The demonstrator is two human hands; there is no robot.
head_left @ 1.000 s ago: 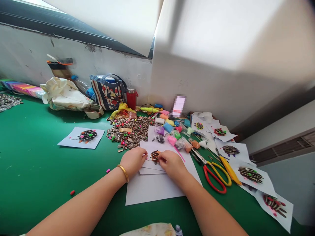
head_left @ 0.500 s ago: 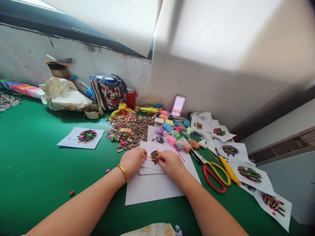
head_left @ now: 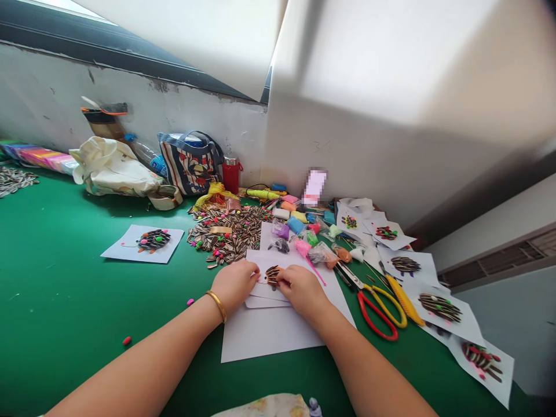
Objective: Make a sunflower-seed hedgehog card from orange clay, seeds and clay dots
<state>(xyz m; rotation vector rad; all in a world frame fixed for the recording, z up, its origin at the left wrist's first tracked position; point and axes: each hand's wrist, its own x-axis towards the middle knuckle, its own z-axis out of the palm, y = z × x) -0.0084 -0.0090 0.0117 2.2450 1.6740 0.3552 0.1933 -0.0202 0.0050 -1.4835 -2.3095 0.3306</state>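
First, a decorated card [head_left: 113,252] lies on the green table [head_left: 65,249], then a heap of seeds [head_left: 243,230]. Next, the left hand [head_left: 234,284] has thumb and fingers drawn close beside a small seed animal [head_left: 272,275], which lies on white paper [head_left: 267,301] between both hands. The right hand [head_left: 304,289] curls its fingers at the animal's right side; whether either grips anything, one cannot tell. Scissors [head_left: 365,301] lie farther right.

Seed figure [head_left: 272,275] partly hidden by the right hand [head_left: 304,291], pale rectangle [head_left: 315,186] pixelated, stained pale item [head_left: 264,406] cut off below.
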